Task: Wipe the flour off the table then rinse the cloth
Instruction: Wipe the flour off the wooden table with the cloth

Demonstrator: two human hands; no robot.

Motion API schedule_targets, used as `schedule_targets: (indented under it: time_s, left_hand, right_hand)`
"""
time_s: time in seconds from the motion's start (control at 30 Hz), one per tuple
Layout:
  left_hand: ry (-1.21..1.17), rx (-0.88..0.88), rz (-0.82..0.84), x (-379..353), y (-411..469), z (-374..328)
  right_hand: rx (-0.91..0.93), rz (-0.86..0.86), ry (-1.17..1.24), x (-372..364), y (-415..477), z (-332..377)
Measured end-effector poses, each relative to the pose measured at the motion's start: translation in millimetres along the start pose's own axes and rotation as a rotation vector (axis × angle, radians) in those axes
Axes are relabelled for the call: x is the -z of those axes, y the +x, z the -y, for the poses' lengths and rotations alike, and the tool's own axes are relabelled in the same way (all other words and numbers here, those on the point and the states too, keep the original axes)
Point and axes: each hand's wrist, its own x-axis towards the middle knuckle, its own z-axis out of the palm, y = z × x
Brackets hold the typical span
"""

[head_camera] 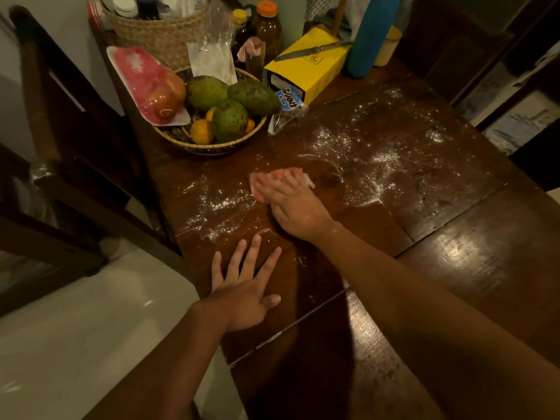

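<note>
A dark wooden table [454,262] carries scattered white flour [385,165], thick to the right of my hands, with a smaller patch [218,204] on the left. My right hand [291,204] presses flat on a pink cloth [257,184] in the middle of the table, fingers straight over it. Only the cloth's edges show around the fingers. My left hand [245,286] rests flat on the table near its left edge, fingers spread, holding nothing.
A woven fruit basket [212,144] with green fruit and oranges stands at the back left. Behind it are a wicker basket [160,34], bottles, a yellow box [306,68] with a knife on top, and a blue bottle [372,34]. A dark chair [75,140] stands left.
</note>
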Motion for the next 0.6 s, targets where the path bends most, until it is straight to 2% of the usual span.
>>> schedule_targets:
  time_s: [0.07,0.1,0.23,0.4,0.47,0.57,0.6]
  left_hand:
    - [0.000,0.004,0.002,1,0,-1]
    - [-0.002,0.003,-0.001,2,0,-1]
    - [-0.019,-0.013,-0.022,1,-1,0]
    - [-0.026,0.010,-0.022,-3,2,1]
    - [-0.024,0.009,-0.029,-4,2,1]
    - [-0.017,0.000,-0.039,-4,1,2]
    - [-0.019,0.001,-0.046,-5,1,1]
  right_hand:
    - [0.090,0.029,-0.018,-1,-14,-12]
    - [0.063,0.021,-0.013,5,-15,-18]
    - [-0.222,-0.048,0.065,21,24,-29]
    - [-0.451,-0.129,0.189,15,78,2]
    - [-0.350,-0.129,0.133,11,79,6]
    - [0.111,-0.061,0.091,1,56,2]
    - [0.212,-0.030,0.076,2,47,-4]
